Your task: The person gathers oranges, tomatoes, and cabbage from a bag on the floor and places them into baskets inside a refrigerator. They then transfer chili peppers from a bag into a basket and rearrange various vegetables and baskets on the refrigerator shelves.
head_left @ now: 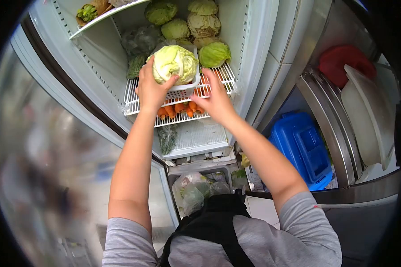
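A pale green cabbage [175, 65] is held in my left hand [152, 86], its fingers behind the left side and the thumb across the lower front. It sits at the top of a white perforated basket [181, 94] on a white wire shelf [133, 97] inside an upright fridge. My right hand [214, 99] is just right of the basket's front corner, fingers spread, with nothing in it. Behind the basket are a loose green cabbage [214, 54] and several more heads [203, 24]. Carrots [180, 108] lie on the rack beneath.
An upper shelf [107, 17] holds wrapped greens [87, 13]. The fridge's glass door [75, 178] stands open at the left. Below, a grey bin [175, 183] holds plastic bags [192, 192]. To the right are a blue lidded container [301, 147] and a steel shelf [327, 129].
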Motion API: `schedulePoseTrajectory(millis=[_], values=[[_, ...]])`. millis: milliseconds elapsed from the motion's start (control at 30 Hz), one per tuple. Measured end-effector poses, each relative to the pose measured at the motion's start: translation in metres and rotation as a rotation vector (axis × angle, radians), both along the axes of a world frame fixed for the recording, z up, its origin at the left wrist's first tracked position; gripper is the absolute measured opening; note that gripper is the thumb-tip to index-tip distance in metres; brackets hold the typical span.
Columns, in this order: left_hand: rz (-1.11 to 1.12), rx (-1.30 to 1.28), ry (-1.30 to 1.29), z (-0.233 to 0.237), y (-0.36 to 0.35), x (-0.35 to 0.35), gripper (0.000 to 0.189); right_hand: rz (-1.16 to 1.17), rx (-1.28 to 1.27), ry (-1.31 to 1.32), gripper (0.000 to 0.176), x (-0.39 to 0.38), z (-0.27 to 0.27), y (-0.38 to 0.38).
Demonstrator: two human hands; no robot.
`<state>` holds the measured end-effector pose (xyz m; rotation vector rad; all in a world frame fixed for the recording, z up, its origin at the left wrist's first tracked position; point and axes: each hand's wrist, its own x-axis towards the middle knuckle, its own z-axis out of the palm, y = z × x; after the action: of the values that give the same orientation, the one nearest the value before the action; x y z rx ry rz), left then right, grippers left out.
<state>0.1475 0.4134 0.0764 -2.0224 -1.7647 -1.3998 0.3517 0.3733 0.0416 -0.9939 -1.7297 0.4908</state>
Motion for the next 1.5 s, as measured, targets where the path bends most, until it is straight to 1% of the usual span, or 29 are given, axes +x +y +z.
schedulePoseTrajectory(millis=[33,67,100,133,167,200,233,300,367,433,467,500,533,567,633,667,700,767,833,900,933,1000,1033,1067,1100,1200,1233,1333,1500], values=[[-0.031,0.041,0.011,0.002,-0.002,0.000,0.093,-0.041,0.066,-0.048,0.097,-0.008,0.024,0.015],[-0.041,0.059,0.038,0.005,-0.007,0.002,0.091,-0.043,0.079,-0.046,0.097,-0.015,0.035,0.034],[-0.042,0.069,0.041,0.006,-0.011,0.003,0.091,-0.062,0.028,-0.109,0.106,-0.021,0.043,0.049],[-0.010,0.087,0.127,0.007,-0.015,0.005,0.090,-0.080,-0.023,-0.172,0.115,-0.025,0.047,0.057],[0.023,0.102,0.212,0.008,-0.016,0.006,0.091,-0.079,-0.014,-0.170,0.115,-0.025,0.046,0.060],[-0.161,0.093,0.068,0.015,-0.019,0.008,0.089,-0.022,-0.046,-0.116,0.124,-0.023,0.045,0.060],[-0.154,0.101,0.066,0.018,-0.022,0.010,0.089,0.038,-0.076,-0.066,0.134,-0.022,0.041,0.063],[-0.329,0.189,0.243,0.024,-0.025,0.015,0.090,0.063,0.011,0.178,0.131,-0.021,0.020,0.060],[-0.574,0.314,0.375,0.047,-0.030,0.017,0.091,0.069,0.094,0.431,0.130,-0.010,0.027,0.033],[-0.693,0.478,0.117,0.070,-0.034,0.020,0.087,0.071,0.188,0.572,0.128,0.010,0.036,0.010],[-0.901,0.358,-0.454,0.073,-0.030,0.021,0.082,-0.006,0.195,0.577,0.126,0.019,0.037,0.004],[-0.758,0.400,-0.704,0.077,-0.011,0.013,0.082,-0.091,0.202,0.587,0.125,0.026,0.035,-0.002],[-0.608,0.292,-0.577,0.073,0.007,-0.001,0.082,-0.193,0.263,0.515,0.115,0.031,0.031,-0.006],[-0.461,0.187,-0.450,0.062,0.026,-0.011,0.082,-0.193,0.262,0.514,0.115,0.033,0.027,-0.007],[-0.205,-0.035,0.091,0.023,0.062,-0.011,0.081,-0.411,0.267,0.296,0.114,0.036,0.019,-0.003],[-0.101,-0.113,0.269,0.014,0.060,-0.003,0.083,-0.527,0.319,0.163,0.112,0.034,0.015,-0.001],[-0.101,-0.111,0.265,0.021,0.050,0.006,0.083,-0.526,0.322,0.160,0.112,0.030,0.011,0.003],[-0.013,-0.580,0.501,0.048,0.029,0.017,0.087,-0.570,0.290,-0.035,0.111,0.019,0.000,0.011],[0.059,-0.562,0.482,0.032,0.046,0.009,0.085,-0.582,0.303,-0.015,0.108,0.014,-0.004,0.022],[0.139,-0.455,0.367,0.014,0.059,-0.008,0.074,-0.637,0.147,-0.101,0.103,0.014,-0.003,0.035],[0.093,-0.345,0.306,0.012,0.062,-0.015,0.060,-0.642,0.145,-0.100,0.103,0.016,-0.004,0.043],[0.060,-0.382,0.234,0.011,0.066,-0.027,0.056,-0.636,0.207,-0.383,0.092,0.021,-0.009,0.061],[0.036,-0.420,0.157,0.012,0.068,-0.033,0.052,-0.639,0.206,-0.383,0.092,0.024,-0.016,0.071],[0.060,-0.344,0.154,0.011,0.069,-0.036,0.042,-0.600,0.185,-0.345,0.089,0.029,-0.025,0.081],[0.057,-0.347,0.153,0.011,0.068,-0.038,0.042,-0.560,0.165,-0.309,0.086,0.033,-0.028,0.085],[-0.019,-0.065,-0.142,0.008,0.076,-0.048,0.034,-0.512,0.033,-0.308,0.086,0.042,-0.030,0.091],[-0.015,-0.067,-0.149,0.005,0.083,-0.052,0.034,-0.496,-0.008,-0.317,0.086,0.042,-0.029,0.090],[-0.128,0.004,-0.614,0.006,0.094,-0.058,0.036,-0.541,0.114,-0.313,0.091,0.040,-0.047,0.092],[-0.223,0.011,-0.814,0.023,0.080,-0.058,0.037,-0.595,0.143,-0.341,0.086,0.038,-0.051,0.089]])
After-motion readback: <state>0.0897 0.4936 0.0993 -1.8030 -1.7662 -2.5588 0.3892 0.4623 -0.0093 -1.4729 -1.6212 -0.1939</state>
